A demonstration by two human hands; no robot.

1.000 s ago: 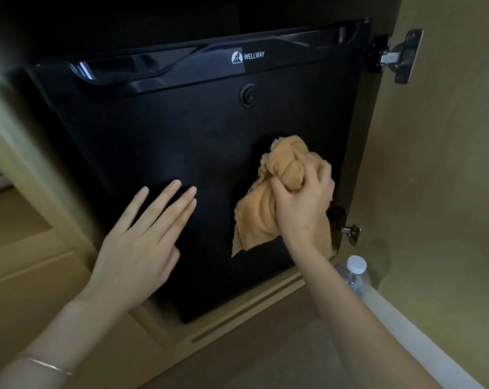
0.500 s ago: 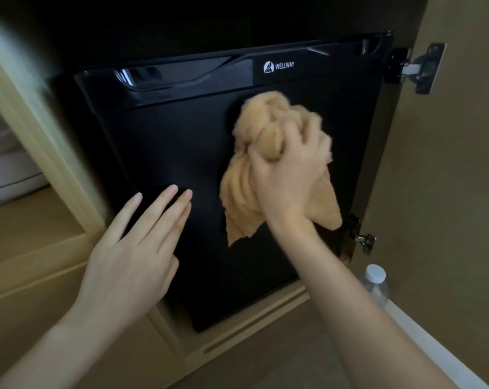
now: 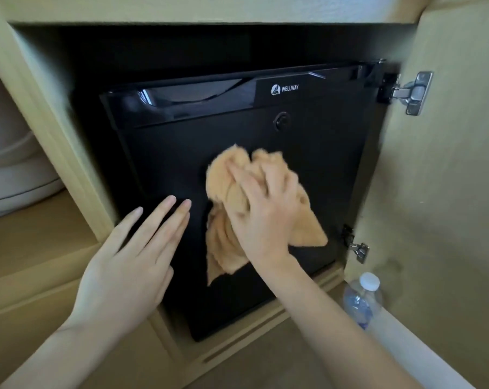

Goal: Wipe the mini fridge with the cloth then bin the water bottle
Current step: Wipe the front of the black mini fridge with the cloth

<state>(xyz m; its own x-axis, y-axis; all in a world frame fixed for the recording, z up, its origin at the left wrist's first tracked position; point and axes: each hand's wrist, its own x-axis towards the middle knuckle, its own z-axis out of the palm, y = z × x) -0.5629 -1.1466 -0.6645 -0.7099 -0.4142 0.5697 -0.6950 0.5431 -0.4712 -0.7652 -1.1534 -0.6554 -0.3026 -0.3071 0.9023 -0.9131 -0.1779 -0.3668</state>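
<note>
A black mini fridge (image 3: 164,164) stands inside a pale wooden cabinet, its door shut. My right hand (image 3: 265,217) presses a crumpled orange cloth (image 3: 223,240) against the middle of the fridge door, slightly blurred. Flat on the door to the left of the cloth lies my left hand (image 3: 131,265), fingers straight and close together, holding nothing. A clear plastic water bottle (image 3: 362,300) with a white cap stands on the floor at the lower right, beside the cabinet door.
The open cabinet door (image 3: 445,192) hangs on the right with two metal hinges (image 3: 411,92). A white rounded object (image 3: 10,169) sits on a shelf in the left compartment. A wooden divider (image 3: 55,130) separates that compartment from the fridge.
My right hand has swept the cloth from the top of the door down to its middle. The view has drawn back and tilted up. My left hand stays flat on the door.
</note>
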